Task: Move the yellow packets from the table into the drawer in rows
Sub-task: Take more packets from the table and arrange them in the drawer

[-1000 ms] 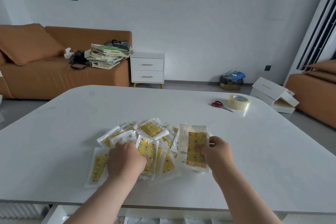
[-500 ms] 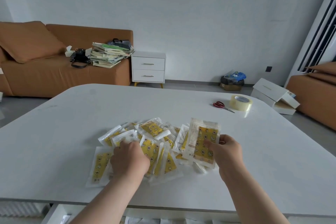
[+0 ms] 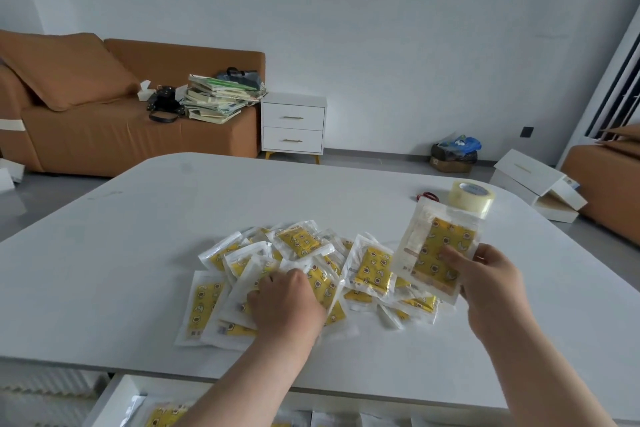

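A heap of yellow packets point(image 3: 301, 263) in clear wrappers lies on the white table point(image 3: 138, 236) near its front edge. My left hand point(image 3: 287, 302) rests on the left part of the heap, its fingers curled over packets there. My right hand point(image 3: 491, 284) pinches one yellow packet point(image 3: 434, 250) and holds it lifted and tilted above the heap's right side. Below the table's front edge the white drawer point(image 3: 114, 399) stands pulled out, with several yellow packets point(image 3: 162, 416) lying inside; my forearms hide part of it.
A roll of clear tape point(image 3: 471, 197) and red scissors point(image 3: 428, 197) lie at the table's far right. Beyond the table are an orange sofa point(image 3: 104, 121) with stacked books, a white nightstand point(image 3: 293, 125) and white boxes point(image 3: 540, 184) on the floor.
My right hand has lifted its packet up and to the right, off the heap. My left hand stays on the heap. The view has tilted down and the drawer shows more.
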Available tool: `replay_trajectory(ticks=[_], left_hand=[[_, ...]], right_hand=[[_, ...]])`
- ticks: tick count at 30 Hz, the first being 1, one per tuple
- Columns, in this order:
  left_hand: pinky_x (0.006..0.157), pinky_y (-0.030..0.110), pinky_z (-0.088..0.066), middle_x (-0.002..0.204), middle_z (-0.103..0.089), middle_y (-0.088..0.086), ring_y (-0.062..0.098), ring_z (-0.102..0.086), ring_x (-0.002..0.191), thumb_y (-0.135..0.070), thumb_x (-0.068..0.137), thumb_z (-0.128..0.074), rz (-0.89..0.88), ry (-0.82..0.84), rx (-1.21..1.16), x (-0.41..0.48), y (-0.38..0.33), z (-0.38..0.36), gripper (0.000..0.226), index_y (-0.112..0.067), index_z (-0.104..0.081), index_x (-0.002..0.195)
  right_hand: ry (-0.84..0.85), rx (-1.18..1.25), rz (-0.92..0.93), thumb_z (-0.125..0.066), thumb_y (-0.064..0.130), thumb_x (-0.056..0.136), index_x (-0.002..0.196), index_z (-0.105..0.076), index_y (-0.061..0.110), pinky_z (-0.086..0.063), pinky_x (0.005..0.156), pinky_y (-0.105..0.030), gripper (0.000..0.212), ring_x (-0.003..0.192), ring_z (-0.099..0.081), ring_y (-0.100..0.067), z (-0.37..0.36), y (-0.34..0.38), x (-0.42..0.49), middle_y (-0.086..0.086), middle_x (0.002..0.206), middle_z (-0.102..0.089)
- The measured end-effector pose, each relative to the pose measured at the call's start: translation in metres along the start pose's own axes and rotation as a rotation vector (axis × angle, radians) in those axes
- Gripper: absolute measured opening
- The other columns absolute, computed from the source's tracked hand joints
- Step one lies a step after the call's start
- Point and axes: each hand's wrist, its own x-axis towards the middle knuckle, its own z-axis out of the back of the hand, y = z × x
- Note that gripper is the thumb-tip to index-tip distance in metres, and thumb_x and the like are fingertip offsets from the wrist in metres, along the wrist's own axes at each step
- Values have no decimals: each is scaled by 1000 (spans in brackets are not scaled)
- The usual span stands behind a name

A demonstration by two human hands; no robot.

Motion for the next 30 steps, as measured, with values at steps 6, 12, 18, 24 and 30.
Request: replay_trajectory(ticks=[6,12,18,24,30], left_hand=[[74,31,-47,115,-47,7,26,-59,99,-14,86,-58,-34,-48,-108,1,-2,-2,24,-13,-57,111],[68,29,-44,113,-63,0,19,-53,85,-11,85,-61,-37,-43,-327,11,7,-1,40,-20,-55,124],[64,31,-40,93,-59,-2,24,-54,82,-15,82,-67,-9,-84,-597,14,16,15,24,-22,-49,96],[59,33,-34,78,-52,-5,25,-50,72,-15,81,-69,30,-229,-722,25,28,35,23,-18,-46,82],[54,30,-36,78,-55,1,25,-54,71,-14,80,-68,10,-281,-761,31,40,42,19,-15,-50,84]], right_hand=[[9,-11,-6,-74,1,83,86,-64,11,-56,82,-44,15,83,-70,-30,2,2,-3,-11,89,-71],[-31,2,-30,-73,1,84,89,-64,10,-57,75,-41,14,81,-70,-28,10,1,3,-10,90,-71],[28,-129,-105,-72,-1,84,87,-68,8,-60,66,-38,10,75,-73,-28,-8,-13,3,-10,83,-74],[77,-601,-134,-70,9,79,78,-67,5,-62,70,-40,5,76,-72,-30,-61,-29,26,-9,78,-73],[122,-1163,-71,-53,13,83,80,-47,12,-47,67,-28,6,81,-55,-23,-87,-29,31,-1,78,-51]])
